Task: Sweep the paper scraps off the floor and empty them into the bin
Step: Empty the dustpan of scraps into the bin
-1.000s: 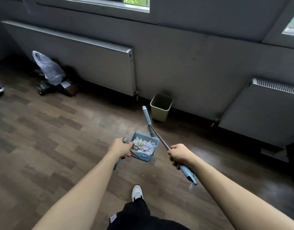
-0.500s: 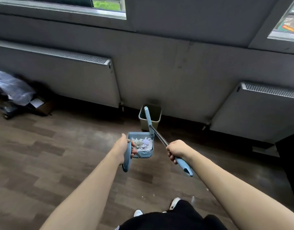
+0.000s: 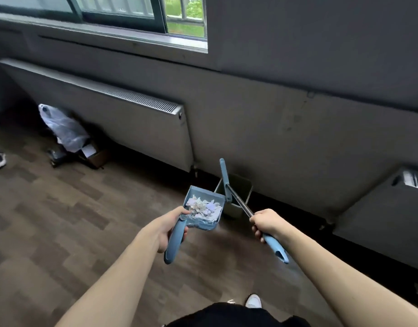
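Head view is showing the paper scraps lying heaped in a blue dustpan, which is hanging in the air above the wooden floor, just beside the bin and to its left. The left hand is gripping the dustpan's handle, fingers curling round it with the thumb lying on top. The right hand is clenching the blue grip of a broom, whose metal shaft is slanting up and away so that its narrow blue head is crossing in front of the bin's opening. The bin is standing on the floor against the grey wall, between a long radiator and a second radiator. Farther left, a plastic bag is slumping beside a cardboard box. One white shoe is showing near the bottom edge, and a window is running along the top.
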